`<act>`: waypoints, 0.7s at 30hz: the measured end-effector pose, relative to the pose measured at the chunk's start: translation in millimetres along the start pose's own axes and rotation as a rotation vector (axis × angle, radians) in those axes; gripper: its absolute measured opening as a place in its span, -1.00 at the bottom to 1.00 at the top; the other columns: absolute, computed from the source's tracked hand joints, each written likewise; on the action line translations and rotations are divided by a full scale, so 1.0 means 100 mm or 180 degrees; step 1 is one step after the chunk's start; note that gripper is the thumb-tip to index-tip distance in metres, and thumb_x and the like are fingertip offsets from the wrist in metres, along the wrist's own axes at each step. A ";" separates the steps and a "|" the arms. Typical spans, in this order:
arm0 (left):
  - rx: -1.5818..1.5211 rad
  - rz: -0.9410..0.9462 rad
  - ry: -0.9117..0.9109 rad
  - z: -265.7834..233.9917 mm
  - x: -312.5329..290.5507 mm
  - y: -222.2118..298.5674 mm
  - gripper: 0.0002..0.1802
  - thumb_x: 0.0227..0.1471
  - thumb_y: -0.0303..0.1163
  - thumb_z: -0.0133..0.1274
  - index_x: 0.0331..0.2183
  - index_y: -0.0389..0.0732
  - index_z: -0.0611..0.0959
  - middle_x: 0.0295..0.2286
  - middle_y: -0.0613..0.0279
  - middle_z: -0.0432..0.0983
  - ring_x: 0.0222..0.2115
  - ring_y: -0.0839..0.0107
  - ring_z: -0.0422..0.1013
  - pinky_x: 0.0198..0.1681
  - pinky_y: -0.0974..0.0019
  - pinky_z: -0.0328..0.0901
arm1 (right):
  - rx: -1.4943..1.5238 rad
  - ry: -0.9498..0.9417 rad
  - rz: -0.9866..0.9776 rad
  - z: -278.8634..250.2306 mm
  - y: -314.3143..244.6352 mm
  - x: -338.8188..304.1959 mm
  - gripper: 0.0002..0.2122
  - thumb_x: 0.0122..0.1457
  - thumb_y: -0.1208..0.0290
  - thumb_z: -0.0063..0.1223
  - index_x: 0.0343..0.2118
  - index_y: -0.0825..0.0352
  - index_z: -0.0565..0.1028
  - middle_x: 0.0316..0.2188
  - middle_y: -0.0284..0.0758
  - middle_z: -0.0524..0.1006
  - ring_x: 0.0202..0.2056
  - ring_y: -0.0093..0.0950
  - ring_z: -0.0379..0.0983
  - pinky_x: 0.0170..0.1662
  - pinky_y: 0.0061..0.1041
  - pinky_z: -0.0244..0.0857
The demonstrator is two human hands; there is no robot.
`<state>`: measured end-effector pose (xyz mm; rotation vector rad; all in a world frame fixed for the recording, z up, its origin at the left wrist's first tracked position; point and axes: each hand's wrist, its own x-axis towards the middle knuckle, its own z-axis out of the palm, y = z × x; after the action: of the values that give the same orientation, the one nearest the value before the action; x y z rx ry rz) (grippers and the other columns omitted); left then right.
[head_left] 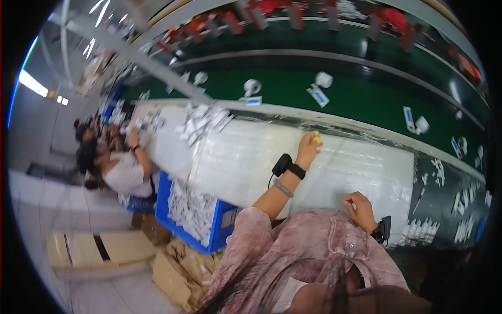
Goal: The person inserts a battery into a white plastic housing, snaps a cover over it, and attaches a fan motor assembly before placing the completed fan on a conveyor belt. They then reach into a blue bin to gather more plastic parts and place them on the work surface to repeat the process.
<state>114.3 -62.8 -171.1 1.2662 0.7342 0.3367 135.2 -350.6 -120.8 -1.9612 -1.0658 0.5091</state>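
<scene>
At the left, a co-worker [125,170] sits beside the tabletop [251,162], which is covered in shiny white film. A blue bin [163,196] of white pieces stands below its near edge; a white pile [204,123] lies by the far edge, toward the left end. Right of that, the person's left hand [307,149] reaches toward the far edge, thumb and fingertips pinching a small yellow piece [316,138] above the film. It is probably light and fairly stiff, though its surface is too blurred to judge for slipperiness or fragility; a fingertip grip on its sides should suit it. Farther right, the right hand [361,209] is loosely curled over the near edge; whether it holds anything cannot be told. White tubes [421,230] lie at the right end.
</scene>
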 end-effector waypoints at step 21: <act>0.0257 -0.0407 0.5542 -3.93 -3.55 -1.75 -0.62 -0.11 -0.33 0.01 -0.33 -0.52 0.56 -0.32 -0.33 0.51 -0.28 -0.16 0.45 -0.17 0.10 0.33 | 0.0310 -0.2320 -0.0637 1.07 -0.60 0.34 -0.79 0.09 0.40 0.12 -0.25 0.41 0.49 -0.35 -0.14 0.52 -0.33 -0.26 0.49 -0.25 -0.39 0.37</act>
<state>-433.8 -38.7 -271.1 0.7247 2.2618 1.3535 53.8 -254.1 -132.4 -1.5769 -1.6197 1.1878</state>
